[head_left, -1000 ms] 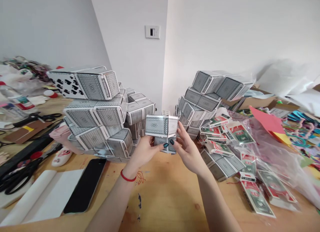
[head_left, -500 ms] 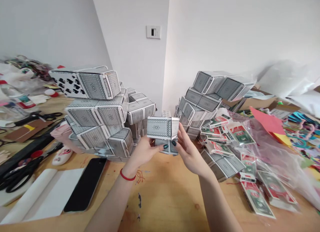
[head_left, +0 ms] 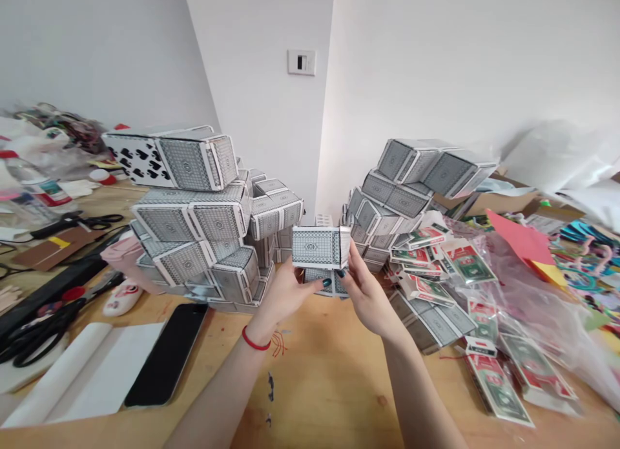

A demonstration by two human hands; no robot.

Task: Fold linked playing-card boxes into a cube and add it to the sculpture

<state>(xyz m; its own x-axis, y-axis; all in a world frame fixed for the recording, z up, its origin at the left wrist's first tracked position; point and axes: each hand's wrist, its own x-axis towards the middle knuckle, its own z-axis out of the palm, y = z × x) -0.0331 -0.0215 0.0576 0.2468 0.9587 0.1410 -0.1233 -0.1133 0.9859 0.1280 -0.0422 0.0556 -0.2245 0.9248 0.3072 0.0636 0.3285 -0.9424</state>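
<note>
Between both hands, above the wooden table [head_left: 329,384], is a small block of boxes folded from playing cards [head_left: 317,247], with grey patterned backs outward. My left hand [head_left: 289,291] grips it from the left, thumb across the lower box. My right hand [head_left: 363,291] closes on its right side, thumb tip near the other thumb. The fingers behind the block are hidden. A tall stack of card boxes [head_left: 217,223] rises at the left, one face showing spades. Another leaning stack of card boxes [head_left: 394,197] stands at the right.
Red and green card packs [head_left: 498,384] and plastic bags [head_left: 547,307] cover the right side. At the left lie a black phone [head_left: 167,355], white paper [head_left: 101,365], black scissors [head_left: 43,336] and a bottle [head_left: 46,181]. More card boxes [head_left: 436,323] lie near my right forearm.
The view has shifted slightly, so most things appear a little further right. Both hands keep hold of the card-box block, which sits nearly the same between them.
</note>
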